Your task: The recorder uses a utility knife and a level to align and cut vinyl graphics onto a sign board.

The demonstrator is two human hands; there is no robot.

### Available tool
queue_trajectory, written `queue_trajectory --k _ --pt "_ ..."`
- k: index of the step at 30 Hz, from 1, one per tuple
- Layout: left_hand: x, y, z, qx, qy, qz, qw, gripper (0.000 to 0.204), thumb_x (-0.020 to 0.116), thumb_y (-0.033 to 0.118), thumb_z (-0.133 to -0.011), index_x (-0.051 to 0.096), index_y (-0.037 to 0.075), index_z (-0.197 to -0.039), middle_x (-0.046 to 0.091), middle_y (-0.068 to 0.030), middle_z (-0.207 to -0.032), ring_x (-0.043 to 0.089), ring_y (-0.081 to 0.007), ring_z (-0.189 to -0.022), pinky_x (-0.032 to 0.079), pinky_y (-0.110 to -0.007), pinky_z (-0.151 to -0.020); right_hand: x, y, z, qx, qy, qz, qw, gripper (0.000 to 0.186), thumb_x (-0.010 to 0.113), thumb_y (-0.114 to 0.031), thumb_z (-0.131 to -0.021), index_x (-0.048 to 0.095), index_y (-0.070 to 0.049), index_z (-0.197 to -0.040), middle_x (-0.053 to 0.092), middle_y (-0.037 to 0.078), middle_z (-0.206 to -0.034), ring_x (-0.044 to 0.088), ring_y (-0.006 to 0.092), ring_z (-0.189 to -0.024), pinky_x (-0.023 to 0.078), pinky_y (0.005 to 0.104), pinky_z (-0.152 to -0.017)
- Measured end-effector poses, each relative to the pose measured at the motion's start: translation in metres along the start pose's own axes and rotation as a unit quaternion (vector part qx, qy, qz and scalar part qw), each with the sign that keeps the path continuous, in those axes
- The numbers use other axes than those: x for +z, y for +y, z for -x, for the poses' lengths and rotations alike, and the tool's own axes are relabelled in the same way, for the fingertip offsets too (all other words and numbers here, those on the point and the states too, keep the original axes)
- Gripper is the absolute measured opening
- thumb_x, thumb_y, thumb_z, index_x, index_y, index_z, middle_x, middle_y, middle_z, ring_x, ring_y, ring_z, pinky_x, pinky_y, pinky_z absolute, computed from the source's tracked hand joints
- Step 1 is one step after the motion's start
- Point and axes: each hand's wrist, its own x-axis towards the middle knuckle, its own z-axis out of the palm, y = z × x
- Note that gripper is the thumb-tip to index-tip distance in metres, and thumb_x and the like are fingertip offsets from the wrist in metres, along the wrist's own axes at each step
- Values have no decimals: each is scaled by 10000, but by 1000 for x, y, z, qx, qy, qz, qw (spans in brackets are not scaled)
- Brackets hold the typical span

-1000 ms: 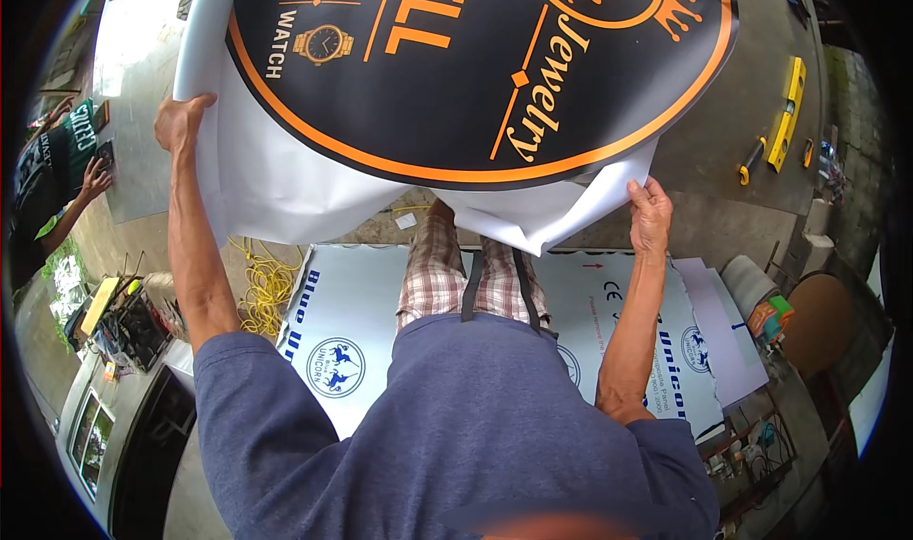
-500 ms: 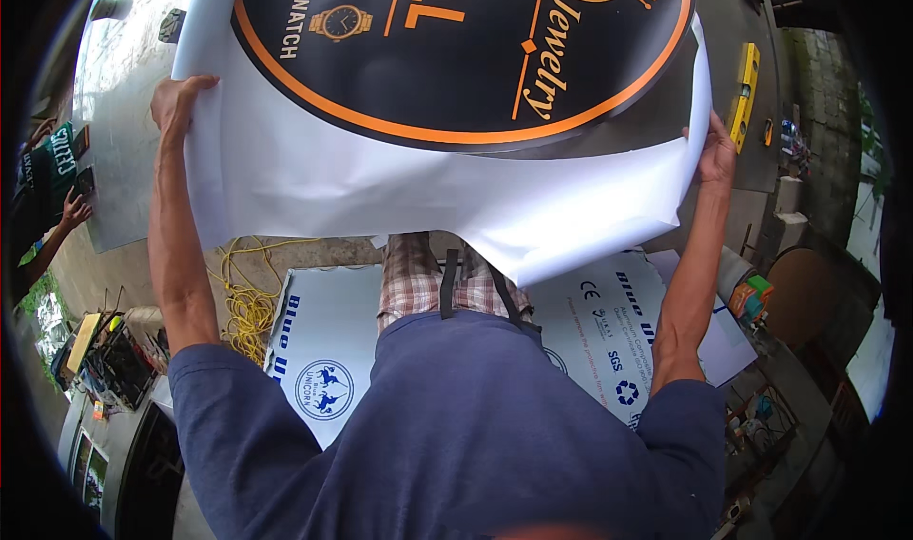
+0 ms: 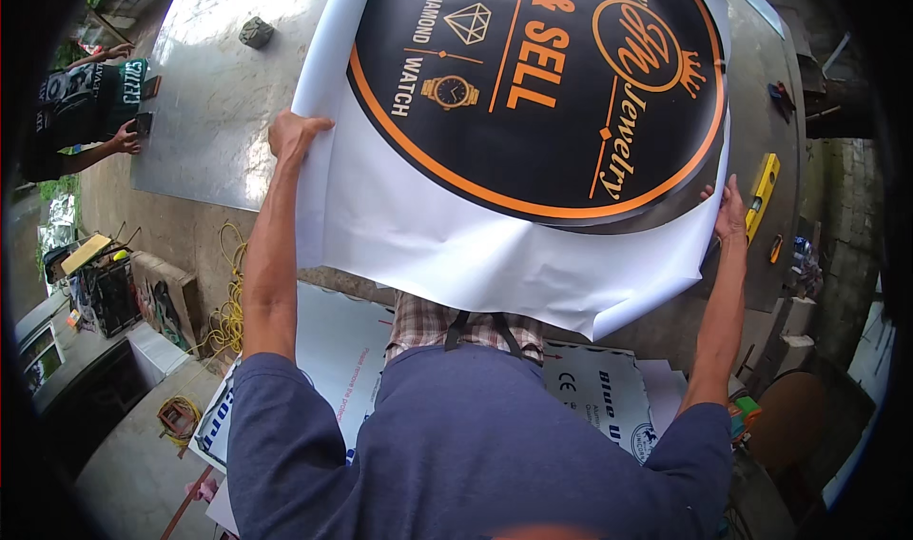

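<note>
Banner — white sheet, black-and-orange round print.

Banner top: the printed sheet is running off the upper edge.
Right hand: fingers are hiding behind the sheet's edge.

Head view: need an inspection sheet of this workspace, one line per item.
Surface: large pale metal sheet on the ground.
Job's things: white vinyl sheet with round black-and-orange print, held spread above it.
Clutter: yellow spirit level; grey stone; printed white boards.
Grippers: left hand grips the left edge; right hand grips the right edge.
Cables: coiled yellow cord.
Surroundings: another person at far left; concrete floor.
</note>
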Motion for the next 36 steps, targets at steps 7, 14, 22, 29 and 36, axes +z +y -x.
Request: queue_trajectory --k 7,14,22,29,36 --pt "39 1 37 108 196 -195 955 1198 906 415 -670 222 152 -1617 465 -185 -1470 612 -455 -1162 582 -525 -886 88 11 89 -282 109 512 804 955 764 -538 -826 408 -30 -1552 396 280 -1536 404 425 -1432 368 527 -1167" --pt "36 -1 46 209 210 -171 940 1186 860 275 -726 125 147 -1648 346 -172 -1578 595 -468 -1216 608 -505 -884 98 64 101 -267 202 687 645 533 616 -93 -861 544 -74 -1388 330 189 -1558 450 440 -1332 453 591 -1034" --pt "45 -13 33 292 236 -282 883 1118 812 215 -754 155 275 -1657 188 -143 -1672 451 -478 -1368 623 -521 -860 33 83 89 -326 253 525 745 367 626 -129 -912 672 -64 -1271 541 203 -1389 551 403 -1259 470 496 -1057" --pt "13 -21 41 141 128 -267 945 1189 851 363 -744 98 263 -1659 254 -181 -1643 550 -500 -1261 610 -530 -841 59 71 89 -345 303 412 787 301 556 -186 -995 715 -18 -1188 692 195 -1172 650 367 -1117 523 423 -973" --pt "15 -61 -20 167 100 -152 969 1206 848 320 -676 148 73 -1627 496 -285 -1438 598 -474 -1199 552 -498 -957 -52 101 43 -169 316 554 751 511 711 -337 -925 644 -19 -1319 629 240 -1236 608 396 -1184 487 454 -1035"
